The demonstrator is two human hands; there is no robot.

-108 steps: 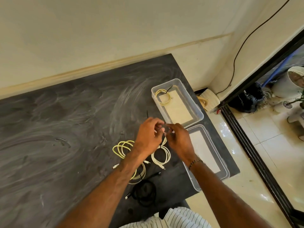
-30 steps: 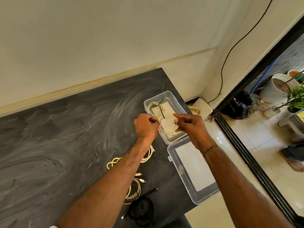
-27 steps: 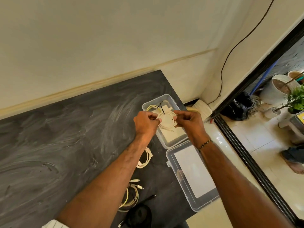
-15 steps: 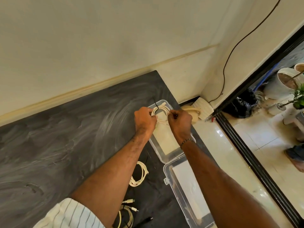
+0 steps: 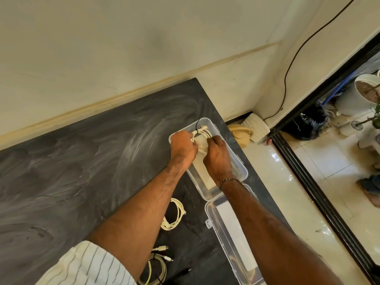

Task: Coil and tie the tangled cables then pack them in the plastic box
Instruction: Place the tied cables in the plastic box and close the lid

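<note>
The clear plastic box (image 5: 240,167) stands at the right edge of the dark table (image 5: 82,161). Both hands reach into its far end. My left hand (image 5: 183,146) and my right hand (image 5: 217,153) grip a coiled white cable (image 5: 202,135) bound with a black tie (image 5: 197,126), low inside the box. Another white cable coil (image 5: 174,217) lies on the table near my left forearm. More cables (image 5: 158,266), yellowish and black, lie at the near edge, partly hidden by my arm.
The box's clear lid (image 5: 230,233) lies open on the table just in front of the box. Right of the table the tiled floor (image 5: 287,192) drops away, with a beige object (image 5: 241,133) by the wall and a dark door track (image 5: 320,192).
Both hands carried the tied white coil from above the table's middle to the box and lowered it into the far end. The view shifted closer to the box.
</note>
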